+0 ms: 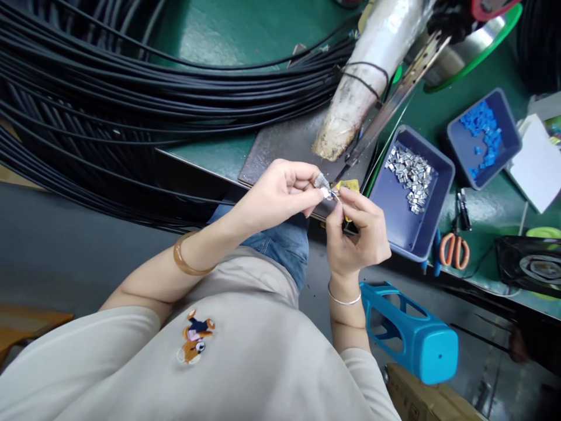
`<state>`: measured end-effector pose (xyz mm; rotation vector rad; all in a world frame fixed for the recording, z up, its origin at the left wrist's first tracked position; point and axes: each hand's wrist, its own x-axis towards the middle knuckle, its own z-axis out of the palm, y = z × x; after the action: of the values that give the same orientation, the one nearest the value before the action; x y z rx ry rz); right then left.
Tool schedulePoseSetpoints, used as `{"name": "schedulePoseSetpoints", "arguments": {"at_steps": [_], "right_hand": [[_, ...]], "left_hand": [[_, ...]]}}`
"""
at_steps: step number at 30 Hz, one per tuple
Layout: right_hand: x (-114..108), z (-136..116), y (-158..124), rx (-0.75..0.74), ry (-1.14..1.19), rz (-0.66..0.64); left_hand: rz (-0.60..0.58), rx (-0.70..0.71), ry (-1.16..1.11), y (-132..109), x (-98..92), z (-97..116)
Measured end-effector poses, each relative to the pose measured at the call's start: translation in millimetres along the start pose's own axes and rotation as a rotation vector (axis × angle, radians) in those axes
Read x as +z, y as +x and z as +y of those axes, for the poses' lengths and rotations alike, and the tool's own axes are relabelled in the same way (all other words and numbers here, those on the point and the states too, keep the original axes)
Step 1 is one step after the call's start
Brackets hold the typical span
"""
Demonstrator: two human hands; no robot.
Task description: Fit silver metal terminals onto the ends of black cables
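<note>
My left hand (pixel 289 190) is closed in a pinch on a small pale piece (pixel 325 192), possibly a connector; its exact kind is too small to tell. Grey wrapping covers that hand's index fingertip. Just to the right, my right hand (pixel 359 228) pinches a thin wire (pixel 336 197) whose end meets the small piece. Both hands' fingertips nearly touch. Right above them, the tip of a mounted soldering iron (pixel 366 137) points down at the work. A yellow sponge (pixel 349 186) lies behind my right fingers, partly hidden.
A white wrapped tube (pixel 372 70) hangs over the work spot. Black cable coils (pixel 175 99) fill the left. Rightward stand a bin (pixel 397 225) of metal shells, a bin (pixel 511 126) of blue parts, orange-handled scissors (pixel 454 248) and a solder spool (pixel 467 55). Below is a blue stool (pixel 438 354).
</note>
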<state>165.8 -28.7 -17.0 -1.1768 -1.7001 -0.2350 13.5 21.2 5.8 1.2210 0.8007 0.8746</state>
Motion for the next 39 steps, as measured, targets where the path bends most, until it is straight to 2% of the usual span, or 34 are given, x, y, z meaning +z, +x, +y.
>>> {"name": "schedulePoseSetpoints", "arguments": {"at_steps": [5,27,39], "right_hand": [[0.3,0.8,1.3,0.059,0.059,-0.019],[0.0,1.7,6.0,-0.013,-0.037,-0.03],[-0.8,4.6,-1.2,-0.023,-0.04,-0.046]], "left_hand": [[-0.043,-0.057,-0.022,2.0,-2.2,2.8],[0.007,-0.04,-0.055,4.5,-0.4,3.2],[-0.016,-0.062,0.037,1.2,-1.4,4.2]]}}
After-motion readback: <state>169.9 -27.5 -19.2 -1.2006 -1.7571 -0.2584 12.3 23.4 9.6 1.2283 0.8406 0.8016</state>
